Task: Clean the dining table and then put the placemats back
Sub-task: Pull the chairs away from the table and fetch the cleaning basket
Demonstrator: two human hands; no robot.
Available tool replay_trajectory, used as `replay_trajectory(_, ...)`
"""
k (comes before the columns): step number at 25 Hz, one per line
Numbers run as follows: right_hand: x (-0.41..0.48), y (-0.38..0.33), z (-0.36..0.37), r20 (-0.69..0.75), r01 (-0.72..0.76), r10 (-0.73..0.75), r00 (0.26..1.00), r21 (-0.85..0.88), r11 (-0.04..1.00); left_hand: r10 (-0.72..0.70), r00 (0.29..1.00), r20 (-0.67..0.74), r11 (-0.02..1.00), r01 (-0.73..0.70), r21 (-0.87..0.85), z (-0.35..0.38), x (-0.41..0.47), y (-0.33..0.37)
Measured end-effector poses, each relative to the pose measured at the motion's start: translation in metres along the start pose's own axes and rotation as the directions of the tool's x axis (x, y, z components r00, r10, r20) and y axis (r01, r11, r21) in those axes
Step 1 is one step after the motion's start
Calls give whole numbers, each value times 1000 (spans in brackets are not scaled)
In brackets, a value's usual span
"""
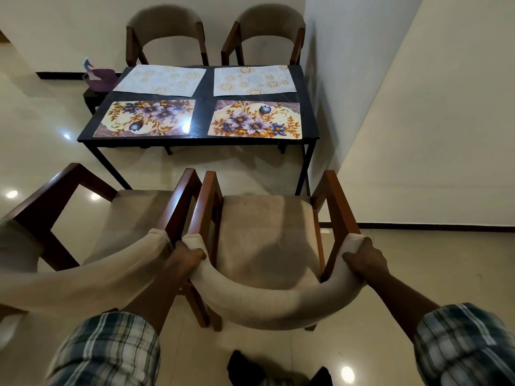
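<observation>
Cream walls and a glossy tiled floor (418, 274) frame a dark dining surface (202, 107) in the upper middle of the frame. Four placemats lie flat on it, apart from one another: two pale patterned placemats (160, 80) along the far edge and two floral placemats (255, 119) along the near edge. Two far chairs (167, 26) stand behind it against the wall. At the upper left, a purple basket (101, 79) sits just beside the surface's corner. In the lower half, a near chair (267, 240) with wooden arms stands clear of the surface, close beside a second chair (133, 218) on its left. Both arms reach forward and down in plaid sleeves (106, 349). The left hand (186, 259) grips the left end of the near chair's curved padded backrest (262, 296), fingers curled over its top. The right hand (365, 259) grips the right end the same way.
</observation>
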State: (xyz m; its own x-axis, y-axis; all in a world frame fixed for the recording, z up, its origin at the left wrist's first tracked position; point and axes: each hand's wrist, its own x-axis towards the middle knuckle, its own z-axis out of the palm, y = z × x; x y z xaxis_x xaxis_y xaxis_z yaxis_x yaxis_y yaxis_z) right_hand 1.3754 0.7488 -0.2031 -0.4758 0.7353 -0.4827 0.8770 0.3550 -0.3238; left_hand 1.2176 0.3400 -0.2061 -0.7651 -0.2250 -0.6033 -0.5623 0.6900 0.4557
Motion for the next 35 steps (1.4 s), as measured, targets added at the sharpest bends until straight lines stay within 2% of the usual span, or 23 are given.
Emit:
replay_trajectory(4,-3,-2,5,-83,25,-29,996,-41,999,23,1000,9,1000,-23,-17,0,0,-2)
replay_trajectory(13,8,-13,8,-179,35,-31,983,23,999,35,999,-31,999,-35,4,6,11,5)
replay_trajectory(18,14,-13,5,-140,39,-44,989,-38,999,-70,996,-63,997,71,5,11,11,23)
replay_trajectory(22,16,-13,7,-124,31,-35,992,-39,999,-28,1000,11,1000,28,-10,6,18,12)
replay_trajectory(31,20,-8,8,-124,81,-86,988,-45,996,-39,999,-6,999,39,-4,1,10,17)
replay_trajectory(35,16,-5,7,-128,50,-53,990,-31,998,-39,999,3,999,39,-2,7,10,13)
